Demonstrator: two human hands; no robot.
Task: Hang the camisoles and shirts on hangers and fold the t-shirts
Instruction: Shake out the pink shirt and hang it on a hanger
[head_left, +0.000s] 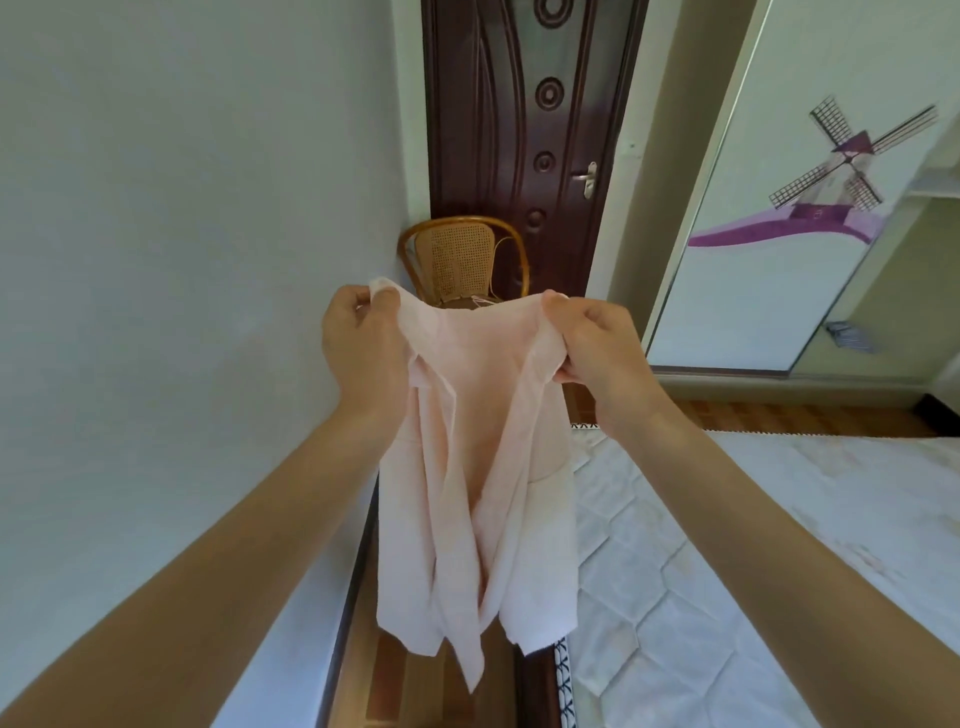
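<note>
Fingers and thumb of the left hand (358, 338) and right hand (597, 348) each pinch a top corner of the pale pink shirt (478, 493), which hangs in the air between the wall and the bed (753, 571). It looks thin, light and limp, so the shoulders seem the best hold. Behind stand a cane chair (460, 257) and a dark door (530, 104).

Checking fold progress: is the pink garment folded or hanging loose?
Hanging loose. The pink garment dangles unfolded from its top edge, pinched by the left hand and right hand.
</note>
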